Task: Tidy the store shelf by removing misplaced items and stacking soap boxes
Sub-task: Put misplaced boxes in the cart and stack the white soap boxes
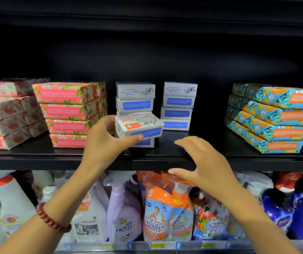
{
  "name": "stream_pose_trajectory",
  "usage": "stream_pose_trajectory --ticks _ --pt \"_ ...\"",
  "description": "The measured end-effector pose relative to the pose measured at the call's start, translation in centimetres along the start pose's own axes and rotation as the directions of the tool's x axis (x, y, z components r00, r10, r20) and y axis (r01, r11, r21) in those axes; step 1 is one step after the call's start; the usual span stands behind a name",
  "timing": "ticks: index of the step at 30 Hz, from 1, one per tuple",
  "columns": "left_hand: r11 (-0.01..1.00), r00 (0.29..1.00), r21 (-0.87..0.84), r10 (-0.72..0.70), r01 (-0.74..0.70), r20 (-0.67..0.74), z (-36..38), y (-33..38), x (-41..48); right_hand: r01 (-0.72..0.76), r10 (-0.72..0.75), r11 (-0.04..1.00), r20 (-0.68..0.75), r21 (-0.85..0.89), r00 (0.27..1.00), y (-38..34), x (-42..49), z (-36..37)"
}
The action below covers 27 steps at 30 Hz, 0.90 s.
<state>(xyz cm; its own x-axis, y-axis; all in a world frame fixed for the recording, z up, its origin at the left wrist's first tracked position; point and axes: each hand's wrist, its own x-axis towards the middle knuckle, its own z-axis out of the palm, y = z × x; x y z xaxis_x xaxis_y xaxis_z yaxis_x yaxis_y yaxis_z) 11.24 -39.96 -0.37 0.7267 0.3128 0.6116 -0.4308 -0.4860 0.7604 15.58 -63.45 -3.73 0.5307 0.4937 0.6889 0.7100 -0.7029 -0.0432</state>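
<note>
The left hand (105, 142) grips a white cardboard soap box with a blue label (139, 125). The thumb lies along the lower front edge of the box, and the other fingers are curled behind its left end. The box is tilted and is held over another white box (144, 143), which lies on the black shelf board (37, 158). I cannot tell if the two boxes touch.

Directly behind the grip stands a stack of the same white boxes (135, 97). To the right of it, a little apart, stands a second white stack (177, 107) of four boxes.

The right hand (206, 162) is to the right of the grip and lower, in front of the shelf edge. Its fingers are spread and relaxed, and it holds nothing.

To the left of the grip are stacks of pink and orange paper-wrapped soap bars (64, 114). Far to the right are stacks of blue and orange wrapped bars (275, 121). Below the grip, on the lower shelf, stand a lilac spray bottle (123, 208) and an orange refill pouch (163, 206). A red bead bracelet (51, 219) is on the left wrist.
</note>
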Motion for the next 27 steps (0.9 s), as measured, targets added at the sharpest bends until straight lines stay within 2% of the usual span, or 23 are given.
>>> stream_pose_trajectory --ticks 4,9,21,22,24,25,27 --pt "0.999 0.999 0.01 0.039 -0.039 -0.024 0.6 -0.2 -0.5 -0.023 0.019 0.998 -0.058 -0.054 0.998 0.2 -0.4 0.8" --pt "0.987 0.992 0.098 0.126 -0.124 -0.016 0.4 -0.6 -0.4 -0.021 0.019 0.998 -0.05 -0.051 0.999 0.3 -0.5 1.1" --pt "0.961 0.981 0.256 0.141 -0.103 -0.135 0.8 -1.7 -0.8 -0.052 0.052 0.999 0.002 -0.013 0.999 0.2 -0.5 0.7" --pt "0.948 0.971 0.296 0.171 -0.117 -0.165 1.0 -1.7 -0.9 -0.071 0.07 0.997 0.036 0.01 0.997 0.2 -0.3 0.4" --pt "0.867 0.92 0.446 0.337 -0.221 -0.199 1.4 -1.3 -1.5 -0.135 0.123 0.98 0.092 0.144 0.988 0.3 0.3 -0.5" --pt "0.811 0.885 0.51 0.428 -0.287 -0.184 1.8 -1.0 -1.8 -0.16 0.146 0.958 0.076 0.236 0.986 0.5 0.8 -0.8" --pt "0.744 0.84 0.53 0.533 -0.407 -0.103 2.7 -0.3 -2.0 -0.176 0.202 0.917 -0.036 0.358 0.979 1.3 2.2 -1.4"
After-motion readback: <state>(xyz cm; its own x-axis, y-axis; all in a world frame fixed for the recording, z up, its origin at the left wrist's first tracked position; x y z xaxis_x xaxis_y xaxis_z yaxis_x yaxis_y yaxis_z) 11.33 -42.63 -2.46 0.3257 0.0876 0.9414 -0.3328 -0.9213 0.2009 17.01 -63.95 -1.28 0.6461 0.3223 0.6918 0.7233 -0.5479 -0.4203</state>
